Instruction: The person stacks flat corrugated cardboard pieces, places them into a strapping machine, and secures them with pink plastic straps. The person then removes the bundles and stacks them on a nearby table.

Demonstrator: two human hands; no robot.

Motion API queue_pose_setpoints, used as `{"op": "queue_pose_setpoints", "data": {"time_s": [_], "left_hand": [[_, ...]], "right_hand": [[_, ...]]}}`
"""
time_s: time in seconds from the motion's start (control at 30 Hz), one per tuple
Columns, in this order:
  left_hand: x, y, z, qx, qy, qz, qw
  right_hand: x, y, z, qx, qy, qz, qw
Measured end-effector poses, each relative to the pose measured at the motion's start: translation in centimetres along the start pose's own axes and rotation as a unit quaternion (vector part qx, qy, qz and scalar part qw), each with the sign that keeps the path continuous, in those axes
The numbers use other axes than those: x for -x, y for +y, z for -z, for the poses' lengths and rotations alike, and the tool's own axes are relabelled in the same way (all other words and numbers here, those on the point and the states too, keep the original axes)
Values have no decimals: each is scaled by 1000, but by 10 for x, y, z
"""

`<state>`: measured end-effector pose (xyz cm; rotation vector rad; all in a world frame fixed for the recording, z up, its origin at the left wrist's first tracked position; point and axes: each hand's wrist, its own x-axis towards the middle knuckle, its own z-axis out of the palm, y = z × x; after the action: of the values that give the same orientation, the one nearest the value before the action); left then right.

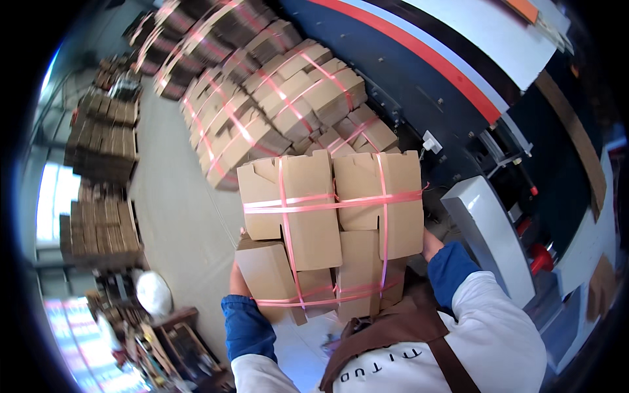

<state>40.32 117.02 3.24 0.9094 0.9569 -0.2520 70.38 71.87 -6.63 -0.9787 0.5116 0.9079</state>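
Note:
A bundle of folded brown cardboard boxes [308,242], tied crosswise with pink strapping [283,203], is held up in front of my body. My left hand [238,280] grips its left side, and my right hand [430,243] is on its right side. Only the wrist parts of both hands show beyond the cardboard; the fingers are mostly hidden behind it. Blue cuffs cover both wrists. Just beyond the held load lies a pile of similar strapped bundles [282,98] on the floor.
A dark blue machine [393,72] with a red and white stripe runs along the right. Beside my right arm is a grey-white machine panel [490,239]. Stacks of brown cardboard [101,226] stand at the left, near a white sack [154,293]. Grey floor [180,190] lies between.

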Motion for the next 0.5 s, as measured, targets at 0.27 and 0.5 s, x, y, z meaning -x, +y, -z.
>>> {"op": "queue_pose_setpoints", "data": {"time_s": [0.27,0.5], "left_hand": [[-206,144,-27,-86,-138,92,982],[-384,185,-103,-111,-273,143,945]], "right_hand": [[-85,59,-18,-195,130,20,972],[-113,75,-27,-279,192,53,939]]}}
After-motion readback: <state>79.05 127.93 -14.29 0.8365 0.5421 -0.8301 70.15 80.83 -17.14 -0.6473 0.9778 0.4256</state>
